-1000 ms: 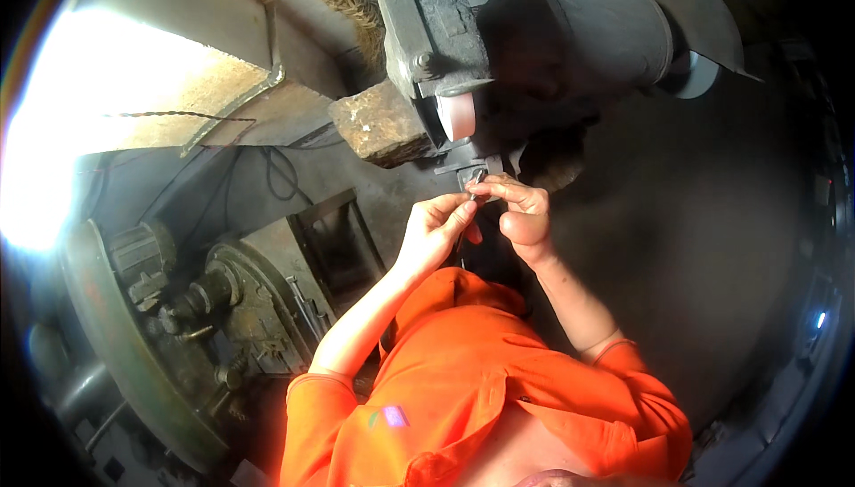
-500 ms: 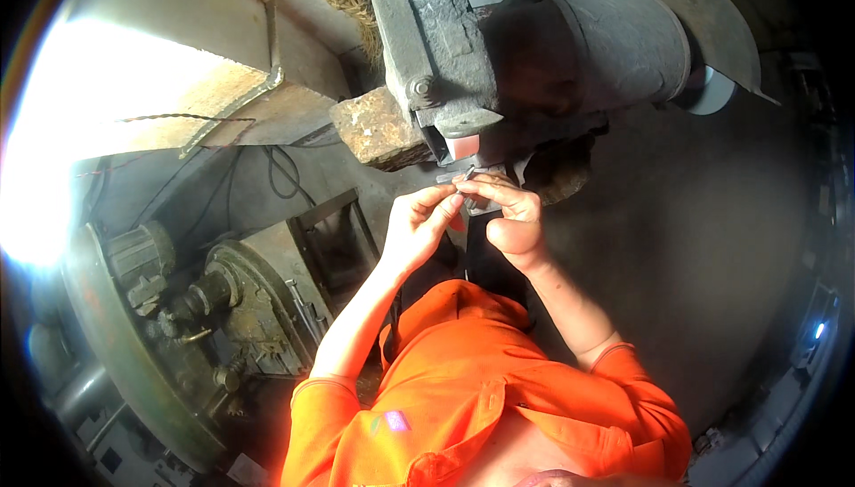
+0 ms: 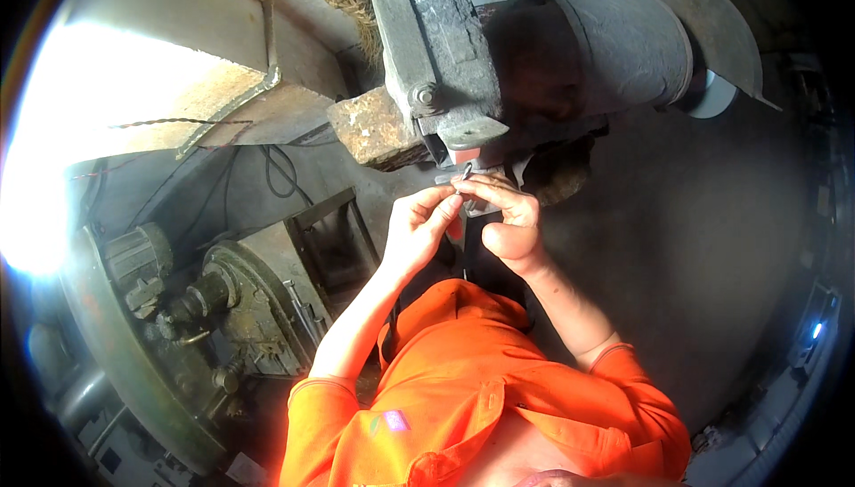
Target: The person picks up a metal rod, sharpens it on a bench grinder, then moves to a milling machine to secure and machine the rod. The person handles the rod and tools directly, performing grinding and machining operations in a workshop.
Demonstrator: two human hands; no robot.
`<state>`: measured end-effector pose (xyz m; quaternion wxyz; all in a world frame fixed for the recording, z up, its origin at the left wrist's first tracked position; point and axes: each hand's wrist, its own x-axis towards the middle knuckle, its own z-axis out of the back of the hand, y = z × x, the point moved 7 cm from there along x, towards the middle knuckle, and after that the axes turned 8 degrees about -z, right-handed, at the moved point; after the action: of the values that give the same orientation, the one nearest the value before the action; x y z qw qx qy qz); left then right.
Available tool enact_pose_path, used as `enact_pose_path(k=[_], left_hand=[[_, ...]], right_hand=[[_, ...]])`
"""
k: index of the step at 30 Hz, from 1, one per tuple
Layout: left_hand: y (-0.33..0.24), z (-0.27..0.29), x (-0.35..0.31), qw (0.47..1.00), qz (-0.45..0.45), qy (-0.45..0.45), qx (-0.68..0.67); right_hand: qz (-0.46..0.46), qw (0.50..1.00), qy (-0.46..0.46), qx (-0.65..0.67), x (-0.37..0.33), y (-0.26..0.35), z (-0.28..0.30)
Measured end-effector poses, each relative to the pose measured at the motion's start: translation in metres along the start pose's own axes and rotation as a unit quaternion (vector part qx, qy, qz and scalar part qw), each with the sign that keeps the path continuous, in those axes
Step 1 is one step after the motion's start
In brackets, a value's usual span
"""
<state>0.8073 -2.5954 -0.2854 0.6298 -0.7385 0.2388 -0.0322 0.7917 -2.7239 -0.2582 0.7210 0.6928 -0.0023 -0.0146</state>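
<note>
Both hands meet in front of a grey, rough-cast machine housing (image 3: 450,51). My left hand (image 3: 420,224) is closed, with thumb and forefinger pinched on a small metal piece (image 3: 468,169). From the other side, the fingers of my right hand (image 3: 509,220) close on the same piece, fingertips touching those of the left. The piece's dark tip pokes out beyond the fingers, just below a reddish surface (image 3: 463,156) under a pointed metal plate (image 3: 472,133). Fingers hide most of the piece, and whether it touches the reddish surface I cannot tell.
A rough stone block (image 3: 374,126) sits left of the housing. To its right are a grey cylindrical cover (image 3: 623,42) and a round metal disc (image 3: 712,28). A greasy machine (image 3: 258,300) with a large wheel (image 3: 134,353) stands at my left. Cables (image 3: 280,171) hang behind it.
Both hands stay pinched together in nearly the same place. The metal piece's tip shows slightly differently beyond the fingers, and the view has shifted a little.
</note>
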Motion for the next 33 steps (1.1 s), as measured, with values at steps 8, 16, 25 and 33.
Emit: enact_pose_path(k=[8, 16, 25, 33], left_hand=[[0.0029, 0.0008, 0.0011, 0.999, -0.036, -0.027, -0.01], [0.0052, 0.0013, 0.0019, 0.999, -0.037, -0.027, -0.013], [0.0036, 0.0024, 0.0037, 0.999, -0.048, -0.021, -0.011], [0.0034, 0.0046, 0.0048, 0.998, -0.057, -0.032, 0.001]], right_hand=[[0.004, 1.0, 0.009, -0.001, 0.0003, -0.0011, -0.0006], [0.006, 1.0, 0.009, -0.019, 0.0001, -0.0021, -0.0007], [0.035, 0.998, 0.005, -0.045, 0.0021, 0.0034, -0.0018], [0.031, 0.999, 0.009, -0.033, 0.0029, 0.0006, -0.0016]])
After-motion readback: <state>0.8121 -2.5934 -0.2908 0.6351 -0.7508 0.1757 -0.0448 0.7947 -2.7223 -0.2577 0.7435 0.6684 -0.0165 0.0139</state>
